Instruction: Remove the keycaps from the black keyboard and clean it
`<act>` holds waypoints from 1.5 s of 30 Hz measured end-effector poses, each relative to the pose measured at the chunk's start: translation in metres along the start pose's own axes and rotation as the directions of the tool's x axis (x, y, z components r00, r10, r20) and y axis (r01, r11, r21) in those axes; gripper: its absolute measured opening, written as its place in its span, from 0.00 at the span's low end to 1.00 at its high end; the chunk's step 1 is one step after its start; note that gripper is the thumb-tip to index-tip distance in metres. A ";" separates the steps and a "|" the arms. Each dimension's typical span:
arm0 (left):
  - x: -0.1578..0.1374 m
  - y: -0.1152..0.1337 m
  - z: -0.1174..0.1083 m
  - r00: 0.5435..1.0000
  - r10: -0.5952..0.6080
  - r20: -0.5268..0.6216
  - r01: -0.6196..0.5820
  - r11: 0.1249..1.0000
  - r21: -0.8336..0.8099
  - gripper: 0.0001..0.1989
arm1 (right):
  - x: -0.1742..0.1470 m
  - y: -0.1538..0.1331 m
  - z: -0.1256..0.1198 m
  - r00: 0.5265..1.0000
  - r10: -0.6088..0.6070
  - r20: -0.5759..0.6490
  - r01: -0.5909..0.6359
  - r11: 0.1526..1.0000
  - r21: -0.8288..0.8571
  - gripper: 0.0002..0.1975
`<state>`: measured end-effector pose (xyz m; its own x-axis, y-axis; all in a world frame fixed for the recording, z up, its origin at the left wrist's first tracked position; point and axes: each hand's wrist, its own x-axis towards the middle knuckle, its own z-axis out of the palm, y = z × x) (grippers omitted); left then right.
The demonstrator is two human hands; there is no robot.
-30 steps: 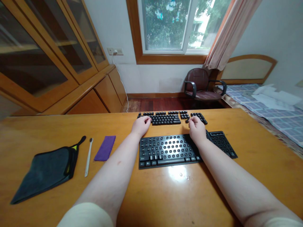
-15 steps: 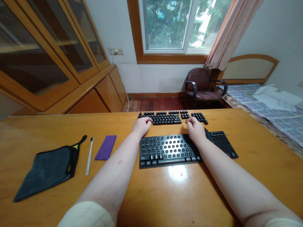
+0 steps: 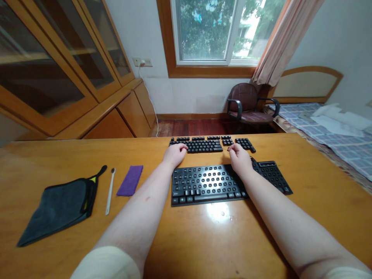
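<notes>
Hands (image 3: 174, 155) barely shifted; keyboard (image 3: 200, 190) (black) unmoved

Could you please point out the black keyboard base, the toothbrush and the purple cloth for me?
Black keyboard base (image 3: 207, 183), head view: on the left-hand part of its key field.
Toothbrush (image 3: 109, 193), head view: on its handle.
Purple cloth (image 3: 130, 180), head view: on the middle of its upper face.

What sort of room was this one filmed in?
Most likely a bedroom in a home, partly used as a workspace: a bed with a checked cover at the right, a glass-fronted cabinet at the left, and a keyboard on a wooden table.
</notes>
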<state>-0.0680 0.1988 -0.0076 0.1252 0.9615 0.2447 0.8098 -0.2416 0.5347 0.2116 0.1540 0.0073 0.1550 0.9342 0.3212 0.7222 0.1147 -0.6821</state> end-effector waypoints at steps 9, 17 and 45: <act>0.000 0.000 0.000 1.000 -0.005 -0.004 0.005 1.000 -0.005 0.13 | 0.000 0.001 0.001 1.000 -0.008 0.006 0.008 1.000 0.001 0.08; 0.000 0.001 -0.001 1.000 -0.004 -0.006 0.004 1.000 -0.012 0.13 | 0.001 0.000 0.000 1.000 0.001 0.009 0.000 1.000 -0.011 0.08; 0.000 -0.001 0.000 1.000 0.013 -0.011 -0.013 1.000 -0.014 0.13 | 0.003 0.005 0.006 0.997 -0.038 0.070 0.041 0.998 -0.040 0.09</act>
<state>-0.0688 0.1993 -0.0084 0.1294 0.9567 0.2608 0.7999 -0.2562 0.5427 0.2120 0.1595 0.0012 0.0798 0.9505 0.3003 0.7543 0.1394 -0.6416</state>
